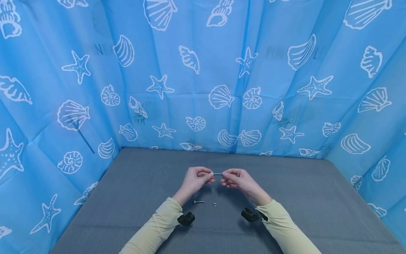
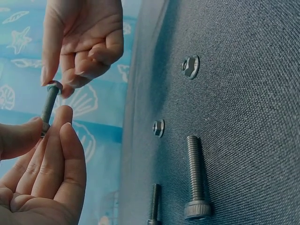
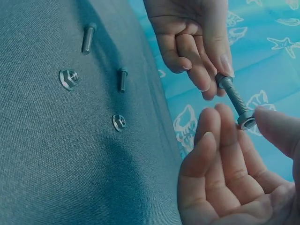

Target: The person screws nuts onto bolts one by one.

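"What is each grip doing?"

"I'm seeing the left hand pinching a bolt by its head, while the right hand is pinching a nut at the bolt's other end."

"And where is that bolt staying?"

"I'm viewing it spanning both hands, above the grey tabletop. Below, two loose bolts and two flanged nuts are lying near one another."

Farther loose bolt cropped, left wrist view
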Demonstrator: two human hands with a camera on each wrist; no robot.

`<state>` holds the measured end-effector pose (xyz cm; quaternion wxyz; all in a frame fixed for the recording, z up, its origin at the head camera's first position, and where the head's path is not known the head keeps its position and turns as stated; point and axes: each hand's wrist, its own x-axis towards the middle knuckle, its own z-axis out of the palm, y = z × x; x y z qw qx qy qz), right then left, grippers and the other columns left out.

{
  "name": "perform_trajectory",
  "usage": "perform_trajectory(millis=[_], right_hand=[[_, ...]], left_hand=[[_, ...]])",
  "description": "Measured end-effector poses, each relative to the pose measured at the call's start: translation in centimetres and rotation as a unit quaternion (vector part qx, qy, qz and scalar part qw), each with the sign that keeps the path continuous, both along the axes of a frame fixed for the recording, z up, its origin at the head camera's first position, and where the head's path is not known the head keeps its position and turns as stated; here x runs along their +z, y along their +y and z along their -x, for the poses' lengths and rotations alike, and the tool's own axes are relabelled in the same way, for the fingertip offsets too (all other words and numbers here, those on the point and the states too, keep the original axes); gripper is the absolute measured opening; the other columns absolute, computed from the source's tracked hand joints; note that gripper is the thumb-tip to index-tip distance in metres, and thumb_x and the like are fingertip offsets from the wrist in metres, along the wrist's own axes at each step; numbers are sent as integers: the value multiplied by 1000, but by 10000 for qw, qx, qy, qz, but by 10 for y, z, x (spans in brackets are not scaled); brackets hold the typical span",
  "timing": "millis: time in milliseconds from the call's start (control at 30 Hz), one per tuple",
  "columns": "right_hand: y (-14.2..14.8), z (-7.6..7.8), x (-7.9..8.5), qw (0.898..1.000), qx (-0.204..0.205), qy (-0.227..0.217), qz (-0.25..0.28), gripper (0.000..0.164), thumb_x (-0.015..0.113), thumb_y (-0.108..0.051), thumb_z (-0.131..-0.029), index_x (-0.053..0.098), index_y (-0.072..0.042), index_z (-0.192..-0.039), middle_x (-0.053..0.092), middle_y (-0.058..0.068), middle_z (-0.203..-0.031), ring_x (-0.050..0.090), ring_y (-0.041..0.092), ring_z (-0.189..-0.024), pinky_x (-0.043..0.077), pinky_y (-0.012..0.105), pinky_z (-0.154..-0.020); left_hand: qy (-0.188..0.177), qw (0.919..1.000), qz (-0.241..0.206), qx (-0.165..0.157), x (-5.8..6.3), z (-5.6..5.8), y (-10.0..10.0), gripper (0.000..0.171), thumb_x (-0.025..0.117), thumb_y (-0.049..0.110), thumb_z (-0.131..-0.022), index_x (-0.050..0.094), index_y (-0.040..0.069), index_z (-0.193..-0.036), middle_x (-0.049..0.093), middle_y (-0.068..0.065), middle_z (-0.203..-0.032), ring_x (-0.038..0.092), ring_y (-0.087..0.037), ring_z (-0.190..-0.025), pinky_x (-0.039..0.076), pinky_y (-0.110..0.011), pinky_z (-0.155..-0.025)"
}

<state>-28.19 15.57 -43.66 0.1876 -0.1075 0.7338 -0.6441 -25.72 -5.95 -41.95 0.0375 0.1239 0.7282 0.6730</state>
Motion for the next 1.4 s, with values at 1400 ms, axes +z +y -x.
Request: perform_trajectory(millis=[1400], right_hand=[[3, 0, 0, 9988, 277, -3, 391, 40, 57, -16, -98, 43, 5, -129, 60, 28, -118, 64, 32, -101, 50, 48, -91]], left_hand=[[-120, 9999, 41, 69, -1, 0, 1, 14, 61, -1, -92, 66, -10, -101, 70, -23, -90, 69, -33, -84, 53, -52, -80]])
